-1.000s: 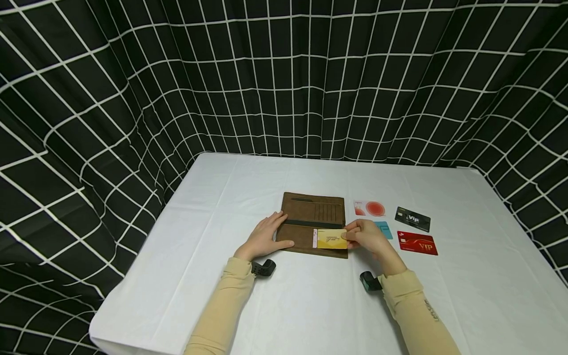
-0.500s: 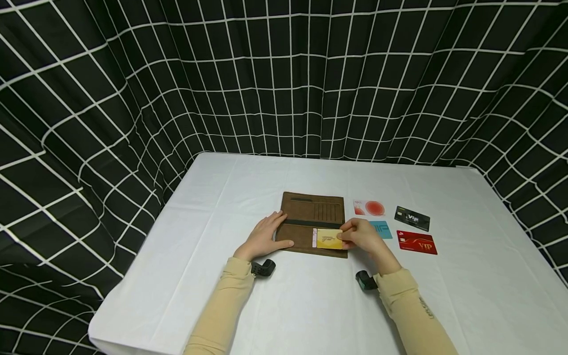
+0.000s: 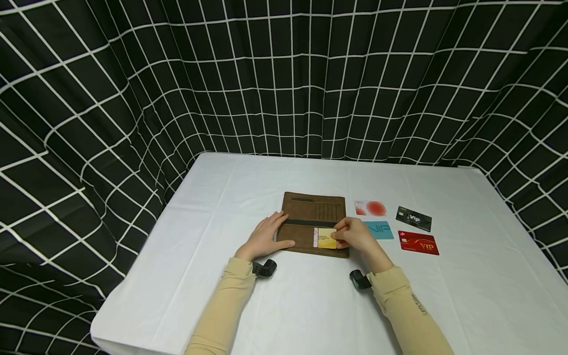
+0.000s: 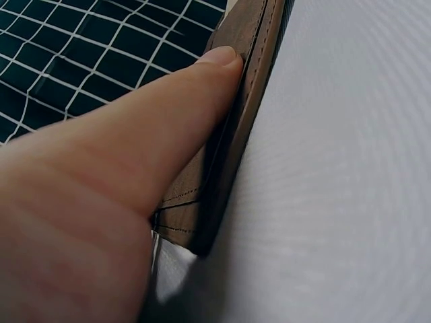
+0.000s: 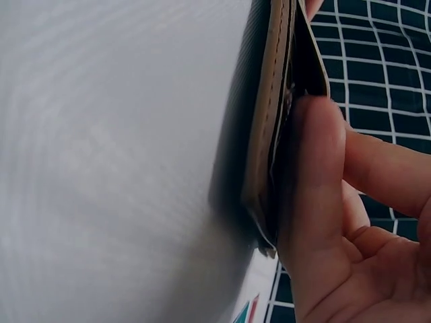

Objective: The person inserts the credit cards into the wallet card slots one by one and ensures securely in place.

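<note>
A brown bifold wallet (image 3: 301,239) lies unfolded, with a dark band across its fold. My left hand (image 3: 262,235) rests on its left edge, fingers extended near the fold and thumb over the lower half. Up close in the left wrist view, the thumb (image 4: 168,101) presses the wallet's stitched edge. At the lower half's right side, my right hand (image 3: 355,234) pinches a yellow card (image 3: 326,238) between thumb and fingers. A narrow pale pink strip (image 3: 315,237) borders the card's left side. In the right wrist view, the card (image 5: 311,57) tilts up from the wallet.
Several cards lie right of the wallet: a white-and-red card (image 3: 376,208), a blue card (image 3: 380,230), a black card (image 3: 413,219) and a red card (image 3: 418,242). A white cloth covers the table (image 3: 213,197); a black gridded curtain (image 3: 275,88) surrounds it.
My right hand has moved left over the wallet, and less of the yellow card shows. More of the blue card is uncovered. The left hand and wallet have stayed in place.
</note>
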Motion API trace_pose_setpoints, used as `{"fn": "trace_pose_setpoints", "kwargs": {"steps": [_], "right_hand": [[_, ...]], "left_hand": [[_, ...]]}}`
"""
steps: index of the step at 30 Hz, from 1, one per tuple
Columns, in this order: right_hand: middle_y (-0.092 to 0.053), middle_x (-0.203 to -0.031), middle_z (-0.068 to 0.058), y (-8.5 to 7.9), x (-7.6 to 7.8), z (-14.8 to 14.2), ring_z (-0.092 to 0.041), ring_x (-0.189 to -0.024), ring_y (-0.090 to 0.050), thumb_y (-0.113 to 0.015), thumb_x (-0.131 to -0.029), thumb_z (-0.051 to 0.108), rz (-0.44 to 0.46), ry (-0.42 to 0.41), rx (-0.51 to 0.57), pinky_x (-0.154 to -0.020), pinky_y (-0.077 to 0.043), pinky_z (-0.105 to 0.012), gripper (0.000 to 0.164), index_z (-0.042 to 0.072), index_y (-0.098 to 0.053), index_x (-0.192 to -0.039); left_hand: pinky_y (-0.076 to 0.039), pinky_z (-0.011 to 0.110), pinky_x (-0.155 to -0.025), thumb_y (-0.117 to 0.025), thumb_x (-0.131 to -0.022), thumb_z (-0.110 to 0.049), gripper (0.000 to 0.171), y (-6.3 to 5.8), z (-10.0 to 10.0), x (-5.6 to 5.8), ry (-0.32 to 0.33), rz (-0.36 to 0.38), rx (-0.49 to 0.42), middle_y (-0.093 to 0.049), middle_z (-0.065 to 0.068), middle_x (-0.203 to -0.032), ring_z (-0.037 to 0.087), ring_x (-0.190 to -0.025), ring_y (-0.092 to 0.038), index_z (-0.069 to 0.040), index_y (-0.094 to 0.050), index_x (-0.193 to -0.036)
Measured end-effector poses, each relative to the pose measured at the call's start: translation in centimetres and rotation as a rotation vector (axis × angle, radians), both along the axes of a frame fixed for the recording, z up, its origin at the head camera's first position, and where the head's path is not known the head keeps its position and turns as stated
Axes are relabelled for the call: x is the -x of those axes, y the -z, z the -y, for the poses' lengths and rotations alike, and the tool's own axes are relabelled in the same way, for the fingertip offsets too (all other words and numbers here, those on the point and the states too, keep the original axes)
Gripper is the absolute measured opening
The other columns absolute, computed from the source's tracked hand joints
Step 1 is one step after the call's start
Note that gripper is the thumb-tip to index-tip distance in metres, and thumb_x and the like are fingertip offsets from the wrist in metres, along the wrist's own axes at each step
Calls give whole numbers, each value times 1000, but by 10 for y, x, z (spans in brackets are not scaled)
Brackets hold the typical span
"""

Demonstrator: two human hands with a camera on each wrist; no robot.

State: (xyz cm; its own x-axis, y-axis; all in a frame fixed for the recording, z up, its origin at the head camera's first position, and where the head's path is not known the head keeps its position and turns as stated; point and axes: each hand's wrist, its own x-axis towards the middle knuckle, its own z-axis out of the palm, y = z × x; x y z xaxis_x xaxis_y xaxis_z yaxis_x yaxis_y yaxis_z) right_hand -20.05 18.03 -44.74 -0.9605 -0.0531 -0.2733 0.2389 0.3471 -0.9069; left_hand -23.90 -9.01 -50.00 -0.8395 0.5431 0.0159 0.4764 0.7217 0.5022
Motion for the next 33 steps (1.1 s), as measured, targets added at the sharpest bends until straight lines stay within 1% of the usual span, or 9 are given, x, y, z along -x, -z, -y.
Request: {"fn": "trace_pose_setpoints", "kwargs": {"steps": [13,20,28,33], "right_hand": [[-60,-71,-12,1,4,7,-14,-52,-57,-65,-82,-3,-11,28,-33,-53,-54,-27,20,-11,-54,-97],[-60,-75,-13,4,4,9,-15,-56,-59,-64,-83,-3,-14,33,-45,-55,-54,-27,19,-11,-55,-98],[-60,-78,-14,2,3,13,-15,-57,-62,-62,-84,-5,-6,29,-19,-58,-55,-28,20,-13,-57,-102],[-60,-77,-14,2,2,15,-15,-57,-62,-63,-84,-5,2,51,-21,-58,-55,-28,19,-11,-59,-102]], "left_hand": [[-6,34,-111,-56,-82,-61,85,-3,-1,-1,-4,4,5,-16,0,-153,15,-139,-8,-18,-24,-148],[-7,35,-111,-56,-82,-62,85,-1,-1,-1,-5,-6,2,-16,1,-153,16,-139,-9,-18,-25,-148],[-7,35,-111,-56,-82,-63,85,-1,-1,-1,-6,1,0,-16,0,-153,15,-139,-8,-18,-25,-148],[-7,35,-111,-56,-81,-63,85,-1,0,-1,-7,-3,-2,-16,0,-153,15,-139,-9,-18,-25,-148]]}}
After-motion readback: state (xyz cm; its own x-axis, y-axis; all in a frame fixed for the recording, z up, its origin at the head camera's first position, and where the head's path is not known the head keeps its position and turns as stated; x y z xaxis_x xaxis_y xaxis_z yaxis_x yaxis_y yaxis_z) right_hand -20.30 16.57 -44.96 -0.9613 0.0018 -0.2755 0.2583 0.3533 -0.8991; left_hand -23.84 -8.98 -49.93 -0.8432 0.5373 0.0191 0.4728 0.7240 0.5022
